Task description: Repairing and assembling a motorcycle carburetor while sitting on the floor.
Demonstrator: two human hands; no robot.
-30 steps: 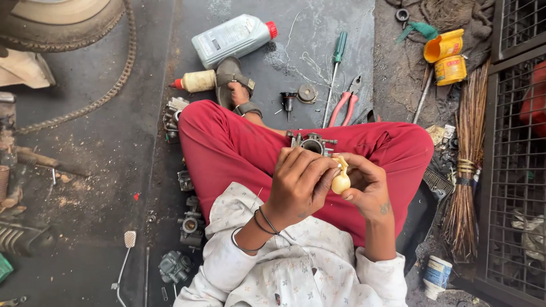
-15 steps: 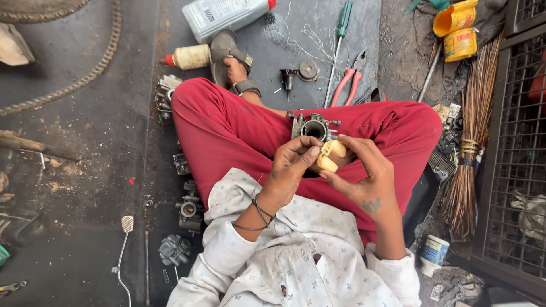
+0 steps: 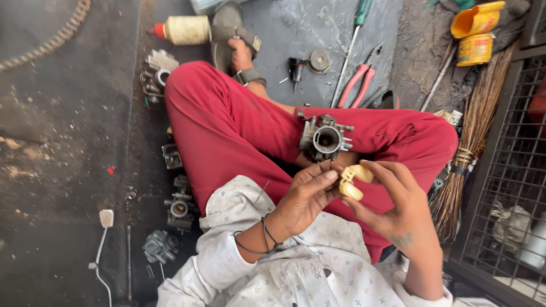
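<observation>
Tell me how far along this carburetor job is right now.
Done: the cream float is out of the carburetor body, which rests on the lap. In hand: left hand and right hand both hold the float. Left: body and float are still apart; pliers and screwdriver lie unused.

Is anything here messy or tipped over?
Yes. A cream squeeze bottle with a red tip lies on its side on the dark floor. Both the left hand and right hand hold a small cream plastic part.
</observation>
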